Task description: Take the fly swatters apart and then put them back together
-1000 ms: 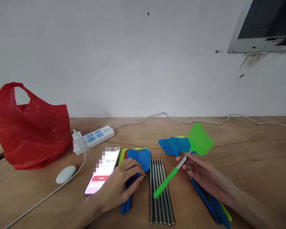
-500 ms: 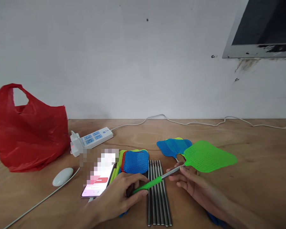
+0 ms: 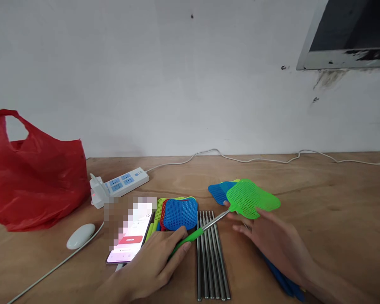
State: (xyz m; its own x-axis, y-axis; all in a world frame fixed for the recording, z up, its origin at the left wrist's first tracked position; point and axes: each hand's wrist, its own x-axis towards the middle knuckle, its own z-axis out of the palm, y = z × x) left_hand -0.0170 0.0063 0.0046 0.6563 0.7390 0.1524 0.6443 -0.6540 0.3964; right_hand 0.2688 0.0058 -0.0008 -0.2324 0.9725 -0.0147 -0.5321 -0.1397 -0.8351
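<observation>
My left hand (image 3: 155,261) grips the green handle of a green fly swatter (image 3: 250,197), whose steel shaft slants up to the right. Its mesh head lies over a pile of blue swatters (image 3: 220,192). My right hand (image 3: 272,240) hovers just below that head with its fingers spread and nothing in them. Between my hands lie several bare steel rods (image 3: 210,257) side by side. A stack of loose swatter heads (image 3: 179,213), blue on top, sits just beyond my left hand.
A lit phone (image 3: 129,240) lies left of the stack of heads. Farther left are a white mouse (image 3: 80,235), a white power strip (image 3: 118,185) and a red plastic bag (image 3: 34,173). White cables run along the wooden table (image 3: 335,211) by the wall.
The green swatter went from my right hand to my left. Its head swung down and now rests over the blue pile. My right hand has let go and opened.
</observation>
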